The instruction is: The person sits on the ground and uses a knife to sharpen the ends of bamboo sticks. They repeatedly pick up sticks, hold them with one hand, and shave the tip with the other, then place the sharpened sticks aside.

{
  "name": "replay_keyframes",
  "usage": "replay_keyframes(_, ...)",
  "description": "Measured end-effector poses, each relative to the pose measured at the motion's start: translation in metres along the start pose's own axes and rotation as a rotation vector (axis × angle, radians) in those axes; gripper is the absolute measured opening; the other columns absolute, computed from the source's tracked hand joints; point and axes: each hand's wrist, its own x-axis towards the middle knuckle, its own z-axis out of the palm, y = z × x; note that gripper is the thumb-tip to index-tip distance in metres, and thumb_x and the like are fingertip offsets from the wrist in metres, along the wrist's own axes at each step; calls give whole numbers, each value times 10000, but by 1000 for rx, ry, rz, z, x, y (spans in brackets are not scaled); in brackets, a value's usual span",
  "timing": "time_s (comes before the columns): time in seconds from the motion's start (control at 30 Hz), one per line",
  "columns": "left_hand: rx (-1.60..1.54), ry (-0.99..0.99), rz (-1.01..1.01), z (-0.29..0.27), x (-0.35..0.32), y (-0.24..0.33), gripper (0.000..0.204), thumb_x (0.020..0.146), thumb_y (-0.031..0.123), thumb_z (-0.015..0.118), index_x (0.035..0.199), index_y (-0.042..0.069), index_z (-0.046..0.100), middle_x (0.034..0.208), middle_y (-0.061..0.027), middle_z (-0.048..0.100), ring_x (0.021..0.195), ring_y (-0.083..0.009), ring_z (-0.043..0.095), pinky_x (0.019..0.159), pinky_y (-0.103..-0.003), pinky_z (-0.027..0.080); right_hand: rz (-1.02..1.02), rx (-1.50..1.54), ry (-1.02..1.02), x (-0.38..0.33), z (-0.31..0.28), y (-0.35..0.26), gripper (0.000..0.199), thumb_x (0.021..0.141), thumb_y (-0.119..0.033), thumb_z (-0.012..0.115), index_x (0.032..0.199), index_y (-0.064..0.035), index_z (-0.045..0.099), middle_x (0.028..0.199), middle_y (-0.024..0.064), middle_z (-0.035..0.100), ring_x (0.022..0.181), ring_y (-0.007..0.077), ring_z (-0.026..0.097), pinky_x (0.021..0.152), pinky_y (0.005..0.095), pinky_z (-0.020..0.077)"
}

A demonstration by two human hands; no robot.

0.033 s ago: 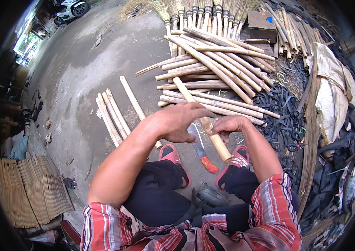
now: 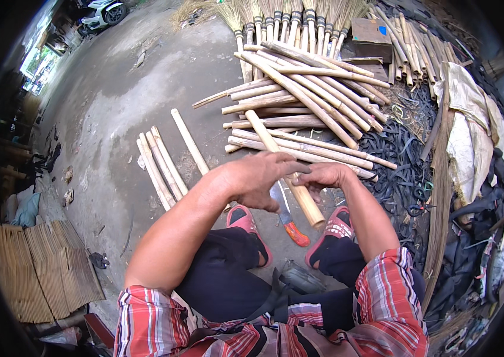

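A bamboo pole (image 2: 306, 205) slants between my hands, its near end close to my right sandal and its far end over a pile of bamboo poles (image 2: 317, 89). My right hand (image 2: 330, 174) grips the pole from the right side, fingers bent around it. My left hand (image 2: 258, 177) arches over the pole from the left, fingers stretched across it and thumb hanging apart. Part of the pole is hidden beneath the left fingers. Below my hands, a knife with an orange-red handle (image 2: 296, 234) lies on the ground between my feet, its blade partly covered by my left hand.
Several cut bamboo poles (image 2: 162, 163) lie to the left. Brooms (image 2: 287, 18) are lined up at the back, beside a cardboard box (image 2: 372, 37). Black strips (image 2: 391, 146) cover the ground on the right, near a pale sack (image 2: 469, 131). Corrugated sheets (image 2: 44, 268) sit at lower left.
My hands have drawn closer together over the pole, the left shifting right and the right slightly left. The pole's near end has moved up and a little to the left.
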Motion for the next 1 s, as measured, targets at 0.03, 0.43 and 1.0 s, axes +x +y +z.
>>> replay_keyframes(0.03, -32, -23, 13, 4, 0, 8, 885, 723, 232, 859, 1488, 123, 426, 1459, -224, 473, 1396, -415, 423, 1166, -459, 382, -190, 210, 46, -1, 14, -13, 392, 984, -386, 628, 1012, -2, 700, 863, 117, 719, 708, 183, 709, 602, 305, 574)
replay_keyframes(0.43, -693, 1476, 239, -66, -72, -23, 196, 1015, 224, 642, 1132, 77, 586, 1011, -73, 657, 968, -201, 663, 912, -391, 542, -18, -13, 1251, 84, 101, 52, 522, 905, -449, 675, 1119, 27, 692, 1249, 269, 663, 1158, 412, 645, 993, 467, 496)
replay_keyframes(1.0, -1127, 1685, 278, -77, -142, -76, 447, 948, 394, 579, 1216, 39, 534, 818, -65, 530, 729, -192, 542, 682, -360, 475, 337, -189, 1024, 125, 168, 157, 546, 816, -386, 653, 1185, 15, 639, 1175, 262, 683, 1092, 411, 664, 982, 466, 502)
